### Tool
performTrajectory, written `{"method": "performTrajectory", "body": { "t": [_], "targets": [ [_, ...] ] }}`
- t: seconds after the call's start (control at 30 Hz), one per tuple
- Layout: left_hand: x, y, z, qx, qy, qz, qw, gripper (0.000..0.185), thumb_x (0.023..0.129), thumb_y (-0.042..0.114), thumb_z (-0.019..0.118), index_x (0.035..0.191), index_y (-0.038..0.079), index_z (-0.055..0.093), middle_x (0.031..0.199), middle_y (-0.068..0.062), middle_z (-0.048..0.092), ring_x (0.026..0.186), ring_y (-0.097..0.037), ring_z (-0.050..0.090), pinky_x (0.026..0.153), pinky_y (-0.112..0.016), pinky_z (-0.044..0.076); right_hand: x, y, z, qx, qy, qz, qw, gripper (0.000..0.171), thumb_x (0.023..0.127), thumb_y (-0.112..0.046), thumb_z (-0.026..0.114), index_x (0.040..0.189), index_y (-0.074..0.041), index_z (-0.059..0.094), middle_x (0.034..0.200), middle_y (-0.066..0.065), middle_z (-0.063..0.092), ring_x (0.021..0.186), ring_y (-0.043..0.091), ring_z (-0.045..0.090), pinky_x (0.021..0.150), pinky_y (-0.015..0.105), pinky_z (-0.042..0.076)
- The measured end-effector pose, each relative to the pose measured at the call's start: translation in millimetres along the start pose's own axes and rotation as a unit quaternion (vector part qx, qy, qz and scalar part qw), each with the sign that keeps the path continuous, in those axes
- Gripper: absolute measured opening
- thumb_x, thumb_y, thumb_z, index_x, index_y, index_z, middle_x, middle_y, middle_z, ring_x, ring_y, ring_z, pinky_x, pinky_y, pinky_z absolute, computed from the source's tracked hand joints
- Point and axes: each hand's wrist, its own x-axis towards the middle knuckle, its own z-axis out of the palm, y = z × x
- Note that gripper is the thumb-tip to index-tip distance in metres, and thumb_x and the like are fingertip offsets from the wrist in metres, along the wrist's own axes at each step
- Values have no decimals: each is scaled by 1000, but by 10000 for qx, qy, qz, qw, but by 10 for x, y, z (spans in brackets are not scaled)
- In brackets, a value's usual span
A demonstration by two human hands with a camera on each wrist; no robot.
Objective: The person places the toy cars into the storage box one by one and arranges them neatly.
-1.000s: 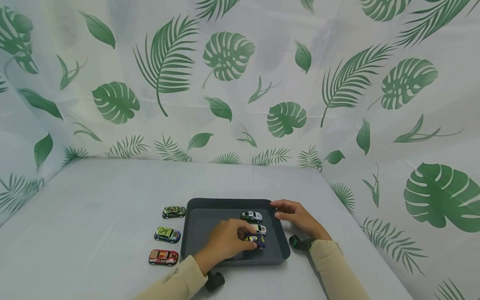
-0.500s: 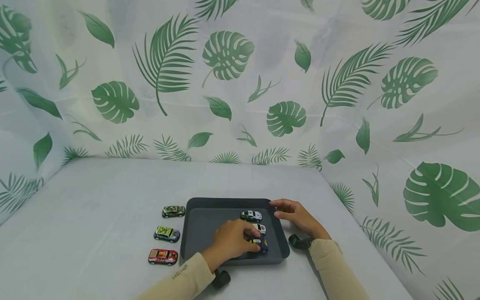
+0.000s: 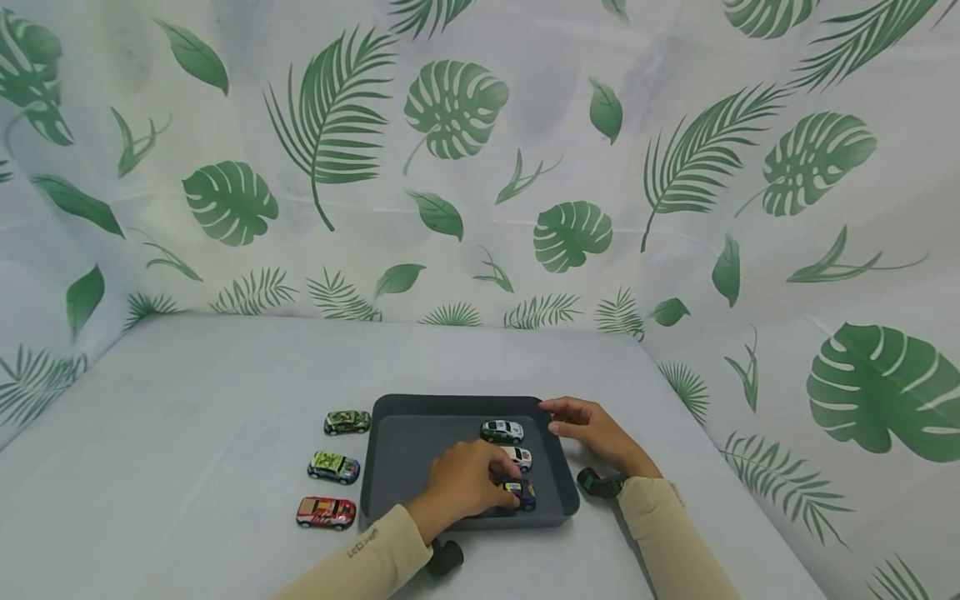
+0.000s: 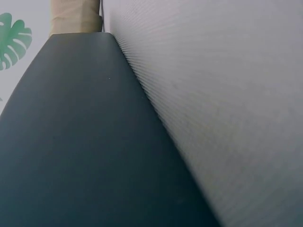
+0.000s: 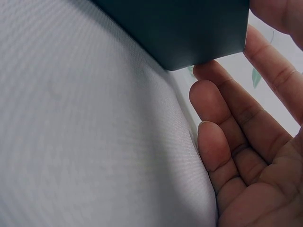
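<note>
A dark grey tray (image 3: pixel 408 450) lies on the white cloth and holds three toy cars. My left hand (image 3: pixel 501 492) reaches into its near right corner, fingers curled round a purple car (image 3: pixel 523 493). A white car (image 3: pixel 518 457) and a silver-green car (image 3: pixel 502 431) stand behind it. My right hand (image 3: pixel 553 419) rests at the tray's far right corner, fingers relaxed, touching the rim. The right wrist view shows that tray corner (image 5: pixel 189 28) beside my straightened fingers (image 5: pixel 215 142). The left wrist view shows only the tray wall (image 4: pixel 94 142) and cloth (image 4: pixel 227 94).
Three more toy cars stand in a column left of the tray: a green camouflage one (image 3: pixel 347 422), a yellow-green one (image 3: pixel 333 467) and a red one (image 3: pixel 326 512). A leaf-patterned curtain (image 3: pixel 450 167) closes off the back and both sides.
My left hand has shifted the purple car slightly right and toward the tray's near wall. The right hand and the other cars have stayed put.
</note>
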Motion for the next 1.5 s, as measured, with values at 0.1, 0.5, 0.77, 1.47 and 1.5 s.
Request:
{"method": "performTrajectory", "body": {
  "t": [0.1, 0.5, 0.77, 1.47, 1.5],
  "targets": [
    [-8, -3, 2, -25, 0, -11, 10000, 27, 76, 21, 101, 95, 28, 84, 98, 13, 81, 87, -13, 69, 80, -53, 49, 4, 11, 1, 46, -19, -12, 10000, 43, 105, -13, 71, 143, 6, 64, 141, 25, 66, 128, 30, 63, 111, 44, 44],
    [-77, 51, -146, -127, -8, 177, 9998, 28, 79, 21, 98, 103, 27, 85, 103, 11, 81, 86, -8, 68, 80, -53, 50, 8, 2, -14, 69, 5, 69, 10000, 44, 104, -15, 72, 143, 5, 64, 143, 25, 65, 129, 31, 62, 111, 44, 44],
    [-94, 34, -318, -382, -137, 370, 9985, 28, 83, 24, 95, 109, 25, 84, 106, 8, 81, 91, -13, 69, 74, -46, 49, 17, 34, -15, 65, 14, 43, 10000, 44, 104, -15, 72, 142, 5, 65, 141, 24, 66, 126, 28, 63, 110, 43, 45],
    [-87, -171, -1031, -1244, -178, 1390, 9823, 37, 102, 20, 78, 138, 14, 74, 133, -3, 74, 118, -27, 69, 101, -49, 57, 14, 14, -5, -48, 52, 107, 9999, 44, 104, -16, 73, 142, 4, 65, 141, 23, 66, 127, 29, 63, 111, 46, 45],
    [-92, -194, -1070, -1296, -167, 1411, 9813, 38, 102, 19, 78, 139, 13, 73, 135, -5, 74, 118, -27, 69, 102, -49, 56, 15, 14, -4, -58, 52, 110, 9999, 44, 104, -16, 73, 142, 4, 65, 141, 23, 67, 127, 29, 63, 111, 46, 45]
  ]
}}
